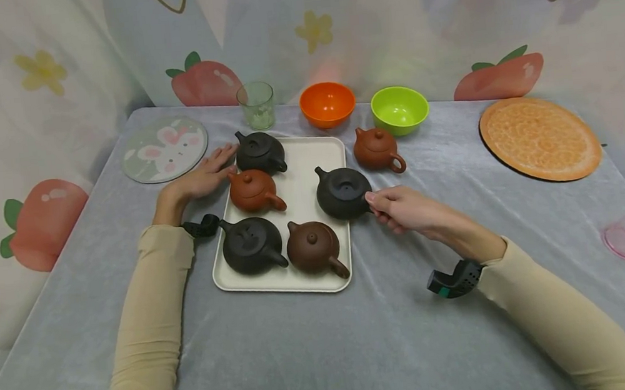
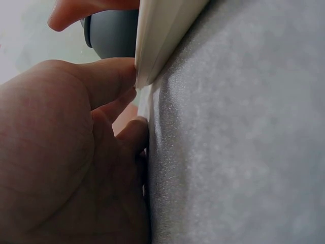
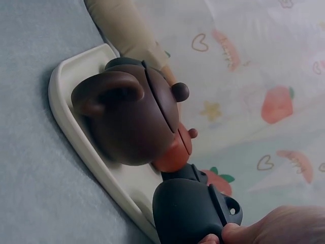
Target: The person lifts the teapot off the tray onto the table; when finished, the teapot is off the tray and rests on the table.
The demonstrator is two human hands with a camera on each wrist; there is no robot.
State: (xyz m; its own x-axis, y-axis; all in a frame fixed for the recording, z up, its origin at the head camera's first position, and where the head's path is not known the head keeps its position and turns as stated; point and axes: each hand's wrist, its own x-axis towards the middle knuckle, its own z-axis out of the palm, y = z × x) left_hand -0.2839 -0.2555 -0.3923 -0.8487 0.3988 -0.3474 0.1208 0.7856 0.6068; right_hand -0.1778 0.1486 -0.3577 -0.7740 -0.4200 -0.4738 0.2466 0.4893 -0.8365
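Black teapot (image 1: 343, 192) pinched by right hand (image 1: 404, 209); left hand (image 1: 203, 177) flat against tray (image 1: 308, 154).

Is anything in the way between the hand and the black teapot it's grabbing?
No. The right hand already pinches the black teapot at its handle side on the tray's right edge. Nothing sits between them.

No words, numbers or brand names to read anywhere. Only drawings: hearts, flowers and peaches on the cloth backdrop (image 1: 442, 13), a bunny on the round mat (image 1: 164, 149).
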